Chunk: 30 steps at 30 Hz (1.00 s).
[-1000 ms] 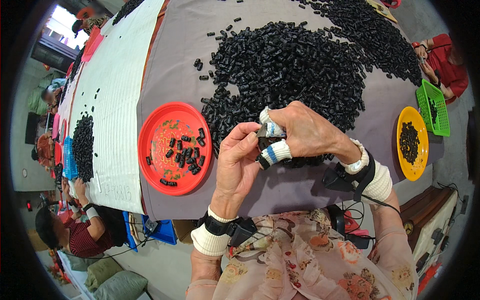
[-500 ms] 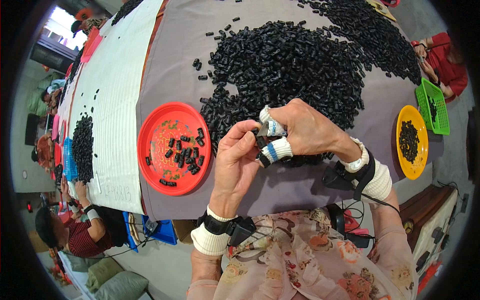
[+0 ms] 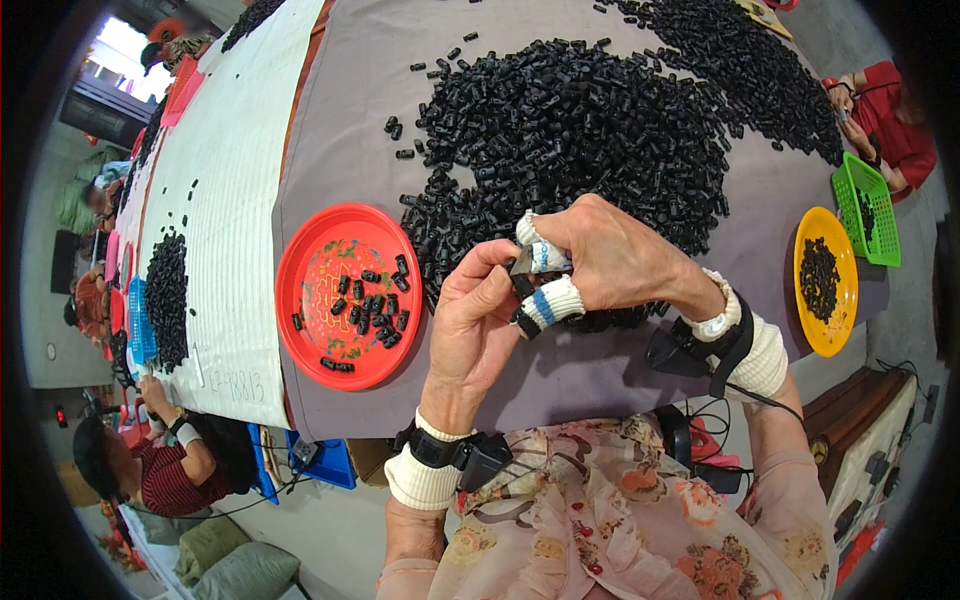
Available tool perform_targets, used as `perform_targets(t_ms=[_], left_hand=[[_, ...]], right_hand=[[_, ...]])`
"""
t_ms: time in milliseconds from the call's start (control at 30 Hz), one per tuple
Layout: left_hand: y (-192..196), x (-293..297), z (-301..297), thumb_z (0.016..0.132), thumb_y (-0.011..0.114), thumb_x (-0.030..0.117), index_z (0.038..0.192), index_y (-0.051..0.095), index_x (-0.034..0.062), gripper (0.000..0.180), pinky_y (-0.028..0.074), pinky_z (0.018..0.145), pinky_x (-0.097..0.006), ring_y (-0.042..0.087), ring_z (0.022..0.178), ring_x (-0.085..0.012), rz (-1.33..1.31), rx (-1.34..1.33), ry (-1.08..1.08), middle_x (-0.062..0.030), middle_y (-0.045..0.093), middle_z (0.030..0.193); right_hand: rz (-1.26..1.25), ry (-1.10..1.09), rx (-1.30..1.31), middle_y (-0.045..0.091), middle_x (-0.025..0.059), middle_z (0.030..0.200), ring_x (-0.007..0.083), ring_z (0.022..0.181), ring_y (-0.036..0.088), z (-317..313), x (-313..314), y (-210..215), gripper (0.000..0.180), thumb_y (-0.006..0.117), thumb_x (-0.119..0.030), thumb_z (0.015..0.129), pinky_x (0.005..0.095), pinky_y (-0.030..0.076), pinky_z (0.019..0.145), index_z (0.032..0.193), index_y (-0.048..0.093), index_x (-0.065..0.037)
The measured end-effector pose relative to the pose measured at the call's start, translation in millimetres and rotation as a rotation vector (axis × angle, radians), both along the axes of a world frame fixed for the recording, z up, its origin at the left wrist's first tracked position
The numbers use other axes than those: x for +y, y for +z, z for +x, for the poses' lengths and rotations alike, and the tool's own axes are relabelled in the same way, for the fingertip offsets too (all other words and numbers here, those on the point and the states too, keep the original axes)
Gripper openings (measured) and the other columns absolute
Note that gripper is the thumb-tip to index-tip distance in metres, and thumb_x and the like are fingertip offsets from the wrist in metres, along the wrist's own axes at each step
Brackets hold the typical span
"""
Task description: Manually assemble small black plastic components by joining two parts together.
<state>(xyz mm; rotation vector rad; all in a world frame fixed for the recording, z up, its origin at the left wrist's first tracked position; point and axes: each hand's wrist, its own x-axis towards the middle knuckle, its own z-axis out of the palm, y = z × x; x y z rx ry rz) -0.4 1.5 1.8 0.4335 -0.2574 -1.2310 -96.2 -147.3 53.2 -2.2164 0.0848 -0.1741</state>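
Left hand (image 3: 470,320): thumb and index pinched nearly closed on a small black part (image 3: 523,287), most of it hidden by fingers. Right hand (image 3: 625,255): curled in tight from the other side, thumb and finger in white wraps (image 3: 552,303) with blue bands, gripping a flat grey blade (image 3: 521,262) right at the left fingertips. Blade-to-part contact: can't tell, too small. Hands meet in front of the body, over the near edge of the big black pile (image 3: 570,140) on the grey cloth (image 3: 345,110).

Containers: red plate (image 3: 292,340), left of the hands, has a loose cluster of black parts right of its middle, a couple near the bottom rim, one at left. Yellow plate (image 3: 846,285), far right, has a heap of small black pieces. Green basket (image 3: 884,246), just beyond it, has some black pieces inside. Blue basket (image 3: 138,322), far left, sits beside a smaller black pile (image 3: 168,300); contents unclear.
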Motion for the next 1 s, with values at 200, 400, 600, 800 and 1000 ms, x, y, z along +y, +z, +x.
perform_targets(t_ms=[200,400,600,800,1000], left_hand=[[-2.7,0.0,-0.9,0.085,0.059,0.011,0.106,0.052,0.0001,0.025,0.049,0.085,-0.037,0.059,0.094,-0.0225,0.000,0.027,-0.008,-0.0124,0.060,0.101],[-1.4,-0.1,-4.1,0.085,0.059,0.012,0.102,0.056,0.0045,0.019,0.047,0.086,-0.034,0.057,0.095,-0.0174,0.063,-0.005,-0.004,-0.0063,0.060,0.100],[-0.2,-0.6,-4.7,0.085,0.059,0.012,0.102,0.057,0.0048,0.018,0.047,0.086,-0.034,0.057,0.094,-0.0172,0.077,-0.001,-0.004,-0.0056,0.059,0.100],[0.6,-3.5,-5.0,0.086,0.058,0.011,0.103,0.056,0.0038,0.019,0.047,0.085,-0.034,0.057,0.091,-0.0165,0.115,0.047,0.011,-0.0061,0.060,0.097],[-9.8,-2.2,-0.6,0.086,0.057,0.012,0.110,0.050,0.0010,0.028,0.045,0.090,-0.039,0.057,0.093,-0.0238,-0.007,0.100,-0.021,-0.0113,0.058,0.103]], right_hand=[[-0.025,-0.016,-0.096,0.050,0.0100,0.053,0.0226,0.044,0.050,-0.8,2.1,-1.7,0.048,0.079,-0.037,0.060,0.0322,0.038,0.044,0.066,0.051,0.001],[-0.067,0.013,0.023,0.055,0.0191,0.057,0.0362,0.055,0.058,-2.2,2.7,0.4,0.044,0.071,-0.036,0.066,0.0405,0.044,0.051,0.069,0.052,0.003],[-0.119,-0.009,0.054,0.056,0.0186,0.058,0.0363,0.056,0.058,-3.1,4.2,-2.7,0.041,0.070,-0.034,0.068,0.0406,0.045,0.052,0.070,0.053,0.003],[-0.106,-0.017,-0.009,0.058,0.0175,0.060,0.0341,0.055,0.059,-4.3,2.6,-7.1,0.038,0.072,-0.031,0.067,0.0389,0.046,0.052,0.071,0.054,0.002],[0.151,-0.122,-0.116,0.062,0.0136,0.066,0.0276,0.057,0.062,-8.3,8.8,12.6,0.038,0.073,-0.018,0.063,0.0343,0.048,0.052,0.085,0.049,0.001]])
